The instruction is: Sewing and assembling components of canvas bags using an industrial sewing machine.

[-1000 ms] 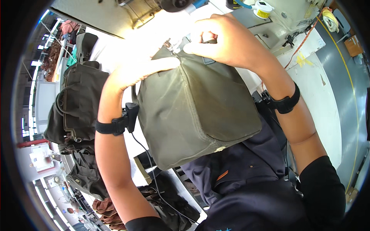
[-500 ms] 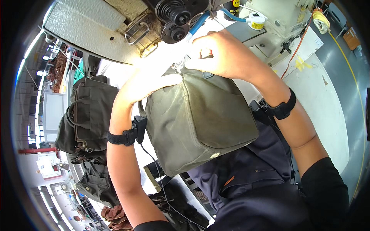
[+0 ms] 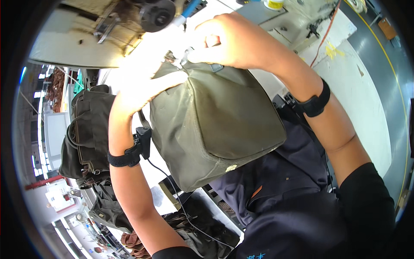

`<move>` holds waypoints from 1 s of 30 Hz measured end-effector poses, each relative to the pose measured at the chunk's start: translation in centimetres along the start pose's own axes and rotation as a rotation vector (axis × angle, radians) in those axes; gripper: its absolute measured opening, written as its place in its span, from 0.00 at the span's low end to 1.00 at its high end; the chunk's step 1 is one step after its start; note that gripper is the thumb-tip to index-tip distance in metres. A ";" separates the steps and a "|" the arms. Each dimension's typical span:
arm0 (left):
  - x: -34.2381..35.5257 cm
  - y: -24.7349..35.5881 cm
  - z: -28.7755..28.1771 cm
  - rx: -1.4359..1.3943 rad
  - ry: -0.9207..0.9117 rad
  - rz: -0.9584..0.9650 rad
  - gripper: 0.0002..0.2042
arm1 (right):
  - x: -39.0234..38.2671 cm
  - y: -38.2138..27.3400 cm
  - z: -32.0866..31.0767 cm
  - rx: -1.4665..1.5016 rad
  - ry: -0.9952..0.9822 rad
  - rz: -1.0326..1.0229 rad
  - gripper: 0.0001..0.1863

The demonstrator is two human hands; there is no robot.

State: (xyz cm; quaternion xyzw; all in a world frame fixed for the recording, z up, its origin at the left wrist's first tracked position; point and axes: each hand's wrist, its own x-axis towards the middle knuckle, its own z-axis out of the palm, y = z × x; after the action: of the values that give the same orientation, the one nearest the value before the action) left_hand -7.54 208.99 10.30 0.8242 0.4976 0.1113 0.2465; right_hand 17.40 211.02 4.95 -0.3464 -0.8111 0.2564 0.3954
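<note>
An olive-green fabric bag (image 3: 233, 112) hangs tilted over my lap, its upper end at the metal foot (image 3: 174, 59) of a sewing machine (image 3: 73, 39). My left hand (image 3: 144, 82) grips the bag's upper left edge, thumb lying on the cloth beside the raised seam; glare washes out its fingers. Close to the foot, on the other side of the seam, my right hand (image 3: 226, 41) is closed with its fingers curled. Its thumb reaches along the bag's top edge to a small silvery piece (image 3: 186, 56). What its fingertips pinch is lost in the glare.
Several dark green bags (image 3: 92, 125) are piled at the left, with brown items (image 3: 133, 244) lower down. A black cable (image 3: 172, 185) runs from my left wrist strap. The white table (image 3: 362, 108) extends right, with a red cord (image 3: 327, 32) and a white tub (image 3: 274, 4) behind.
The machine, the bag and both hands now sit further left and higher in the picture, as my view has shifted. Both hands keep about the same places on the bag.
</note>
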 end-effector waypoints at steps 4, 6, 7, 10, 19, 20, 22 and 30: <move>-0.2 0.0 -0.2 0.041 -0.075 -0.192 0.10 | 0.4 -0.1 0.1 -0.015 -0.043 0.071 0.15; -0.3 -0.2 0.0 -0.102 -0.100 -0.276 0.09 | 0.3 0.4 0.5 0.000 0.054 -0.030 0.16; -0.5 -0.3 0.1 -0.099 -0.107 -0.277 0.09 | 0.3 0.6 0.8 0.004 0.058 -0.025 0.16; -0.7 -0.2 0.3 -0.191 -0.088 -0.336 0.09 | 0.4 1.0 1.3 -0.035 0.061 -0.052 0.16; -0.4 -0.8 -0.5 0.030 -0.069 -0.376 0.09 | 0.4 0.9 1.5 -0.031 0.122 -0.103 0.18; -0.3 -0.7 -0.4 0.030 -0.073 -0.371 0.09 | 0.4 1.1 1.5 -0.064 0.123 -0.093 0.18; -0.1 -0.6 -0.3 0.139 -0.024 -0.285 0.08 | 0.4 0.8 1.1 -0.097 0.128 -0.087 0.18; 0.3 1.8 -2.9 0.597 -0.058 0.178 0.34 | -8.0 -4.2 2.8 -0.018 0.399 0.028 0.13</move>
State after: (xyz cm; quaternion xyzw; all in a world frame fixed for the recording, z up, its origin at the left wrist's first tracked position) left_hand -7.23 209.46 13.74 0.9032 0.4271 -0.0422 -0.0029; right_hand 17.13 201.86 2.58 -0.4050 -0.7141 0.1808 0.5416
